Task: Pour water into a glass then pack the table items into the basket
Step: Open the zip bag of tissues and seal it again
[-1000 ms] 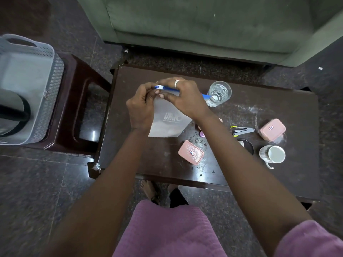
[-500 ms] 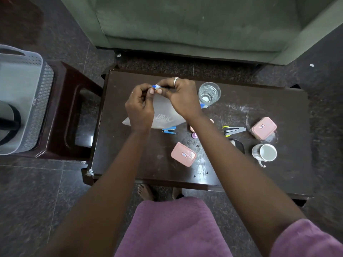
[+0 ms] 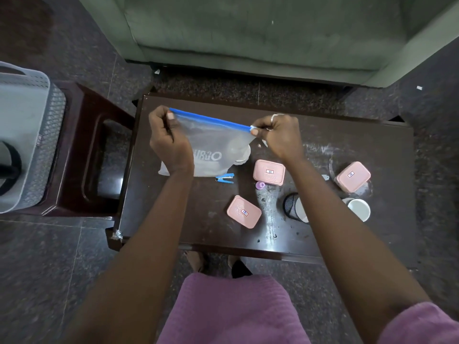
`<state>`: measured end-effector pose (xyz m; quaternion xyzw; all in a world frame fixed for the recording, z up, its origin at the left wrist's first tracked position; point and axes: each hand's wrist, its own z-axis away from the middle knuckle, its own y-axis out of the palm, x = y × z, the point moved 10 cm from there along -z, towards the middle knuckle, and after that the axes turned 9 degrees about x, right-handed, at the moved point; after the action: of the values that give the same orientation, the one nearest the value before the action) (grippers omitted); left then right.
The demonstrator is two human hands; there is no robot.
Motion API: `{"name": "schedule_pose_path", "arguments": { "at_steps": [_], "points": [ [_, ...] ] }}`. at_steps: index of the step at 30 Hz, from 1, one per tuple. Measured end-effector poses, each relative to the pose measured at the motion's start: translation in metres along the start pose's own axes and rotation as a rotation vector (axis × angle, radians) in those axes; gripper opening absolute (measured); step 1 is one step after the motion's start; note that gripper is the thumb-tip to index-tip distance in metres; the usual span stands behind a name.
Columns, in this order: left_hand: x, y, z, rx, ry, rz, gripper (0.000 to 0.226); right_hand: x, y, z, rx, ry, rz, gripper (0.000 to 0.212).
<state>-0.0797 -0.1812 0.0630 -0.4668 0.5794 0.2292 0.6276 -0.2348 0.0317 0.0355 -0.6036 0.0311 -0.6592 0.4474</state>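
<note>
A clear zip bag (image 3: 211, 142) with a blue seal strip hangs above the dark table (image 3: 360, 150). My left hand (image 3: 169, 142) pinches the strip's left end, and my right hand (image 3: 278, 137) pinches the slider at its right end. The glass (image 3: 242, 155) shows dimly through the bag's right lower corner. Three pink lidded boxes sit on the table: one in the middle (image 3: 269, 172), one nearer me (image 3: 244, 211), one at the right (image 3: 352, 176). A grey basket (image 3: 37, 135) stands on a stool at the left.
A small blue stapler (image 3: 225, 178) and a purple cap (image 3: 260, 185) lie below the bag. A black mesh cup (image 3: 294, 207) and a white mug (image 3: 359, 209) stand at the right. A green sofa (image 3: 248, 33) lies beyond the table. A dark kettle handle (image 3: 10, 167) shows at the far left.
My hands have drawn apart along the blue strip, my right hand taking the slider to the right end. The bag now hangs spread out, and the view has shifted.
</note>
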Motion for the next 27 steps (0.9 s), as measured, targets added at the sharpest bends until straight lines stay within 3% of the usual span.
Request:
{"name": "schedule_pose_path", "arguments": {
  "at_steps": [4,9,11,16,20,23,27],
  "points": [
    [0.005,0.0,-0.005,0.015,-0.016,0.005,0.023,-0.014,-0.004,-0.004,-0.012,0.038,-0.1,0.011],
    [0.02,-0.007,-0.018,-0.031,-0.13,0.108,0.024,-0.03,0.036,0.0,0.09,0.077,-0.846,0.026],
    [0.023,-0.005,-0.024,0.016,-0.16,0.16,0.027,-0.037,0.068,0.004,0.168,0.14,-0.956,0.03],
    [0.059,-0.004,-0.033,0.125,-0.327,0.231,0.039,-0.043,0.106,0.012,0.177,0.192,-0.857,0.015],
    [0.09,0.001,-0.027,0.298,-0.485,0.202,0.046,-0.045,0.101,0.011,0.091,0.2,-0.914,0.022],
    [0.079,0.002,-0.03,0.387,-0.371,0.046,0.048,-0.038,0.09,0.009,0.082,0.129,-0.771,0.023],
    [0.027,0.025,-0.037,0.535,0.048,-0.422,0.063,-0.023,0.083,0.011,0.105,0.037,-0.574,0.018]
  ]
}}
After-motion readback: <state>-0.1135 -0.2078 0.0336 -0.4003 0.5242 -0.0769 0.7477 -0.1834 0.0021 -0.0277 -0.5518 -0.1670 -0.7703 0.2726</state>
